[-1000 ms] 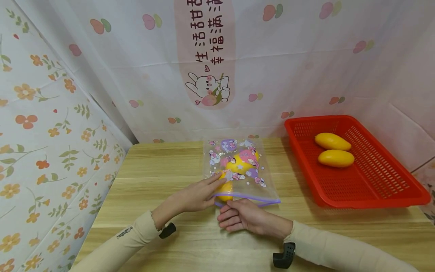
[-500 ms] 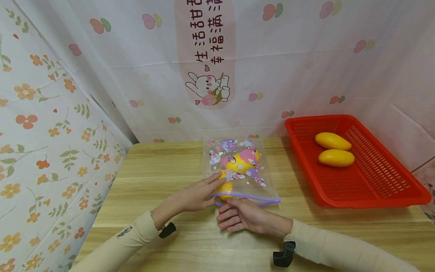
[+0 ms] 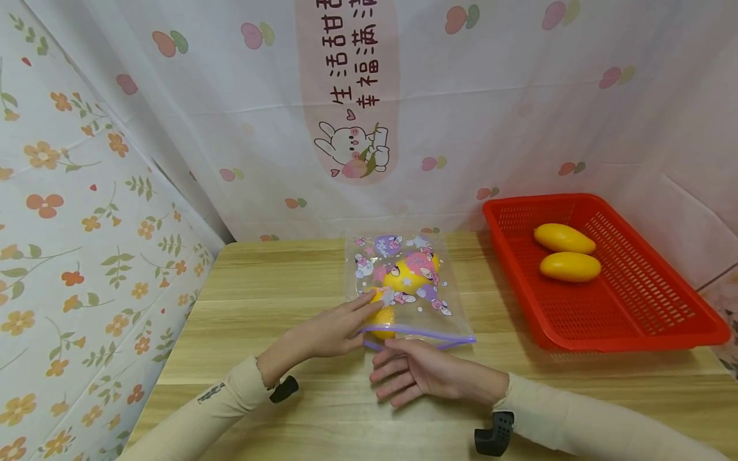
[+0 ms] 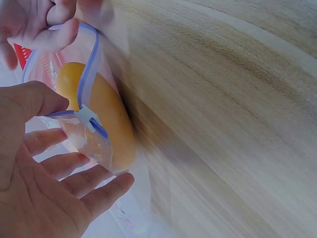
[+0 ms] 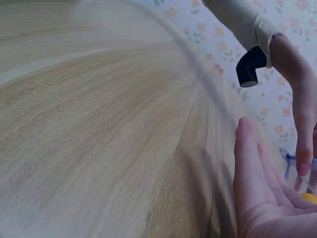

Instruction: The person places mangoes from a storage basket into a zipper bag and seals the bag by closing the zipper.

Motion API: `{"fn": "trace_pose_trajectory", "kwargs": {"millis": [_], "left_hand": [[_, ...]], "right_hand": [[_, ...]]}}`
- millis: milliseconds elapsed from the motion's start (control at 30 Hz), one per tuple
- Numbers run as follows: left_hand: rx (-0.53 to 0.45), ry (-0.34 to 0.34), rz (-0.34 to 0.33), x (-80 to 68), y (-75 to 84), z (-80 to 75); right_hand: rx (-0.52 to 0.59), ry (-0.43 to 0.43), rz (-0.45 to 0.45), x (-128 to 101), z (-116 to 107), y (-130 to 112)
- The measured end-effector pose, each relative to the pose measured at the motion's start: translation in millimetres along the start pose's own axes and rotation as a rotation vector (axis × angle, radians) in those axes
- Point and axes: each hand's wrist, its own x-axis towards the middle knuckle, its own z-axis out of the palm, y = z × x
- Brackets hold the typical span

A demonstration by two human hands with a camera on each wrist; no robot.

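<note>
Purple zip edge of my printed bag [image 3: 403, 282] runs left-right just ahead of my right hand [image 3: 426, 374], fingers slack, empty; my left hand [image 3: 334, 330] presses its left end, fingers straight.

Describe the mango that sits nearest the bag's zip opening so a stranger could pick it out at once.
On the wooden table, left of the red basket, lies a clear cartoon-printed zip bag. The mango lies at its purple zip edge under the left hand, unlike the other bagged one and the two in the basket.

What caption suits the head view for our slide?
Two hands, left hand and right hand, at the purple-zip bag of mangoes beside a red basket.
</note>
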Motion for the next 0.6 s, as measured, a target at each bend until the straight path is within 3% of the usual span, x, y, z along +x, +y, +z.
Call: {"fn": "trace_pose_trajectory", "kwargs": {"millis": [333,600], "left_hand": [[0.008,-0.002,-0.01,0.0,-0.6,0.4],[0.01,-0.01,-0.019,0.1,0.4,-0.4]], "right_hand": [[-0.039,-0.062,-0.025,-5.5,-3.4,-2.4],[-0.105,-0.053,-0.054,-12.2,-1.8,-5.4]]}}
